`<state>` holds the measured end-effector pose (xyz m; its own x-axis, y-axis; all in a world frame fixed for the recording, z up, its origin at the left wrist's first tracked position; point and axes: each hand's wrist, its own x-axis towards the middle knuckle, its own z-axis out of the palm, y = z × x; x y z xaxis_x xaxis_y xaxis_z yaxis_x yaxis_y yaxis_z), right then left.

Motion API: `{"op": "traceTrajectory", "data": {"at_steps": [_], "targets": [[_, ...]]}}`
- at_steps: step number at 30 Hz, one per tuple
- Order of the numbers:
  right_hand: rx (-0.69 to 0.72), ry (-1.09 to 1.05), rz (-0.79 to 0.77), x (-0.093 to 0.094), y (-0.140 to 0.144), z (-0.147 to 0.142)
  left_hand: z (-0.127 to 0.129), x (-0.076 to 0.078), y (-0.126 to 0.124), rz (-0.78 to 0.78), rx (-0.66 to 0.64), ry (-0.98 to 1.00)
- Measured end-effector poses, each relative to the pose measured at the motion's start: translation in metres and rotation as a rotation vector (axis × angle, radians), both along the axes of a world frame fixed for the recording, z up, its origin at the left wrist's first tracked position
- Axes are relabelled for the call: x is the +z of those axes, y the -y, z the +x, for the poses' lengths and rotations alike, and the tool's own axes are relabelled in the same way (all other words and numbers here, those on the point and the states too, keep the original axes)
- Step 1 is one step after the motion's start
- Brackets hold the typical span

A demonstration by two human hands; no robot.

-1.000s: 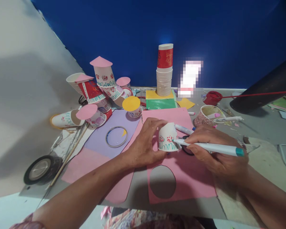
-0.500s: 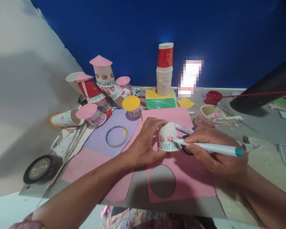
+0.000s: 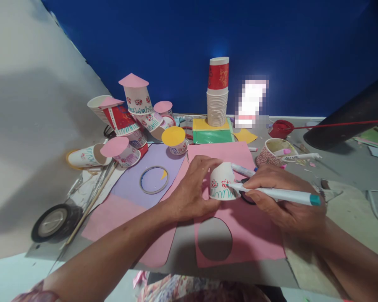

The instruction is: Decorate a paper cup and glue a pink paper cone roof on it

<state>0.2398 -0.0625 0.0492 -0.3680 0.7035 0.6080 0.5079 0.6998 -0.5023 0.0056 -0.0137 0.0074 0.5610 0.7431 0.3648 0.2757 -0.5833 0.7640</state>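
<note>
Decorated cups are heaped at the table's far left. The left hand closes its grip around an upturned paper cup standing on the pink sheet, near centre. The right hand pinches a teal-capped marker, its tip touching the cup's wall above the green scribbles. A cup stack stands behind.

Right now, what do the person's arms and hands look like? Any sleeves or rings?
Both forearms are bare, with no long sleeves. The left hand and the right hand show no gloves, and I see no rings or watch. Near the left elbow, at the bottom edge, there is a bit of pink patterned cloth, perhaps a short sleeve.
</note>
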Motion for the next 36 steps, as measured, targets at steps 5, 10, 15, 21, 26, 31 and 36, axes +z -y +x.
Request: {"op": "traceTrajectory", "data": {"at_steps": [5,10,15,21,26,31,36], "targets": [[-0.004,0.009,-0.009,0.0011,0.0006,-0.0004,0.0010,-0.0005,0.0014,0.003,0.004,0.001],[-0.002,0.017,0.016,0.0007,-0.0006,0.0012,0.0006,0.0002,0.0005,0.002,0.003,-0.006],[-0.016,0.009,0.019,0.0007,-0.0003,0.0014,0.0006,0.0013,0.0003,0.003,0.001,-0.003],[-0.015,0.009,0.021,0.0015,0.0001,0.0009,0.0010,-0.0001,0.0009,0.022,0.006,0.003],[-0.025,0.006,0.011,0.0027,0.0000,0.0002,0.0014,-0.0006,0.0014,0.017,0.010,0.010],[-0.047,-0.013,0.016,0.0014,0.0005,0.0004,0.0012,-0.0001,0.0015,0.025,0.007,0.006],[-0.053,0.001,0.034,0.0012,0.0001,0.0006,0.0010,0.0003,0.0014,0.049,0.007,-0.008]]}}
